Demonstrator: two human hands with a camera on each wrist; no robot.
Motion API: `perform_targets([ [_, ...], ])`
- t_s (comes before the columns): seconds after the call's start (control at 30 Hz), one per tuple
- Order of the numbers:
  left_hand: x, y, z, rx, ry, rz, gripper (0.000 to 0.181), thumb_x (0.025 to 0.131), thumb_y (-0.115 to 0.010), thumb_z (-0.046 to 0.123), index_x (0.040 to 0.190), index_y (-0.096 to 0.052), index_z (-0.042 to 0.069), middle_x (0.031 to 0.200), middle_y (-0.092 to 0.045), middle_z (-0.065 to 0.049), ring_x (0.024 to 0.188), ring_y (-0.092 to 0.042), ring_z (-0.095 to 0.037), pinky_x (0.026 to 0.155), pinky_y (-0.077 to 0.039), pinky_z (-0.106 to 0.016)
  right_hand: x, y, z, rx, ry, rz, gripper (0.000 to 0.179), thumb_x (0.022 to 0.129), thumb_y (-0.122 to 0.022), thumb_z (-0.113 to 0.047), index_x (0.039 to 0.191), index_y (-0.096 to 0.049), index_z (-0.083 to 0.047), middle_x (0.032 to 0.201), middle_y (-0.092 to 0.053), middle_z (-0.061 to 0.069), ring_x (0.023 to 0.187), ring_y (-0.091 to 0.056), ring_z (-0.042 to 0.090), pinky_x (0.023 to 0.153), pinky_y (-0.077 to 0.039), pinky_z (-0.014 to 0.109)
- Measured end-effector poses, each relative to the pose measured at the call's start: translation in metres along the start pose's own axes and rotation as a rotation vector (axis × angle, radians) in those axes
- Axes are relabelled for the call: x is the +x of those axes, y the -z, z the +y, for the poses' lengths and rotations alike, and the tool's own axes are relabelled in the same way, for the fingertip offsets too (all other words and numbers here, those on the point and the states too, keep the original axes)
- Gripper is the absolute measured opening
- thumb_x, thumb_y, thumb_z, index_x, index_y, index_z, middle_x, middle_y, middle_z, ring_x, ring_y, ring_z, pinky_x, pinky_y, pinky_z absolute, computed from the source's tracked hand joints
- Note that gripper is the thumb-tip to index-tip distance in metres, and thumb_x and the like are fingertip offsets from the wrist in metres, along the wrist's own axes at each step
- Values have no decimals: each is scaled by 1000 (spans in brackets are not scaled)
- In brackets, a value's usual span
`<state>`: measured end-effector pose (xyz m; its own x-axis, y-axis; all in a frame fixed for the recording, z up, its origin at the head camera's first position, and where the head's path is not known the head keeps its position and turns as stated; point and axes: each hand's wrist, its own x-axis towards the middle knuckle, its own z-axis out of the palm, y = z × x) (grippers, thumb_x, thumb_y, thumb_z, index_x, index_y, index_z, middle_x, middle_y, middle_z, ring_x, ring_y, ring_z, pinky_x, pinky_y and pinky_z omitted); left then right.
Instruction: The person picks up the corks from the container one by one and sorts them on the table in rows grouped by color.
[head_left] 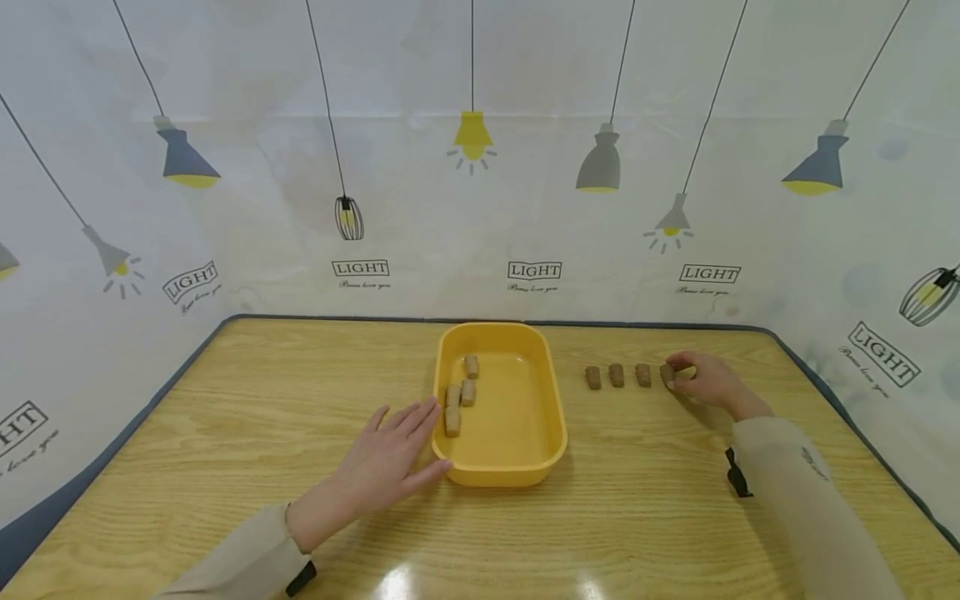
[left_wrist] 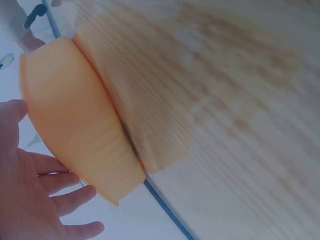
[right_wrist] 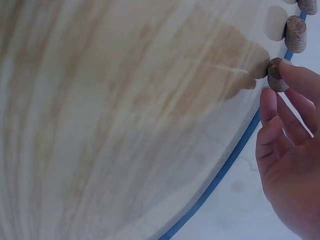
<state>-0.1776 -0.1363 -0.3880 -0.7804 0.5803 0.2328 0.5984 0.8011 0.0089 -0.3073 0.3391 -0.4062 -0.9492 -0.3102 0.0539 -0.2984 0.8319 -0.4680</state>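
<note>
A yellow plastic tub [head_left: 501, 477] stands on the wooden table with several corks [head_left: 453, 422] lying along its left side. My left hand [head_left: 378, 462] rests at the tub's left rim, its fingers straight and spread; in the left wrist view its fingertips [left_wrist: 82, 192] are along the rim. To the right of the tub, three brown corks [head_left: 617, 375] stand upright in a row. At the row's right end my right hand [head_left: 708, 383] pinches another cork [right_wrist: 277, 75] between thumb and fingers, and that cork is upright at table level.
The wooden table [head_left: 300, 367] has a dark blue edge [head_left: 345, 317] at its back and sides. Behind it hangs a pale backdrop [head_left: 420, 208] printed with lamps. A black strap [head_left: 738, 473] is on the right sleeve.
</note>
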Motion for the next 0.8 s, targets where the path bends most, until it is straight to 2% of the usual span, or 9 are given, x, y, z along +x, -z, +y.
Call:
perform_targets([
  [0.17, 0, -1, -1, -5, -13, 21, 69, 88, -36, 55, 134, -37, 3, 137, -34, -10, 122, -34, -25, 95, -23, -52, -2, 3, -3, 10, -23, -18, 45, 85, -58, -12, 122, -44, 10, 113, -46, 31, 86, -52, 37, 69, -43, 46],
  [0.4, -1, -1, -1, -2, -17, 24, 69, 89, -35, 55, 134, -37, 3, 137, -33, -10, 122, -34, -25, 95, -23, -52, -2, 14, -11, 5, 18, 24, 44, 86, -57, -12, 121, -44, 10, 113, -47, 31, 87, -51, 38, 71, -42, 47],
  [0.63, 0, 0, -1, -1, -13, 20, 70, 89, -34, 56, 134, -37, 3, 138, -33, -9, 122, -34, -25, 95, -22, -52, 7, 27, -31, 16, 63, 49, 41, 87, -55, -15, 122, -46, 6, 114, -49, 27, 79, -54, 30, 64, -44, 40],
  [0.8, -1, 0, -1, -5, -13, 18, 70, 89, -34, 56, 135, -36, 3, 138, -33, -9, 122, -34, -25, 95, -22, -52, 17, 31, -51, 28, 72, 23, 43, 88, -55, -21, 122, -46, 4, 115, -49, 25, 83, -54, 31, 68, -44, 42],
])
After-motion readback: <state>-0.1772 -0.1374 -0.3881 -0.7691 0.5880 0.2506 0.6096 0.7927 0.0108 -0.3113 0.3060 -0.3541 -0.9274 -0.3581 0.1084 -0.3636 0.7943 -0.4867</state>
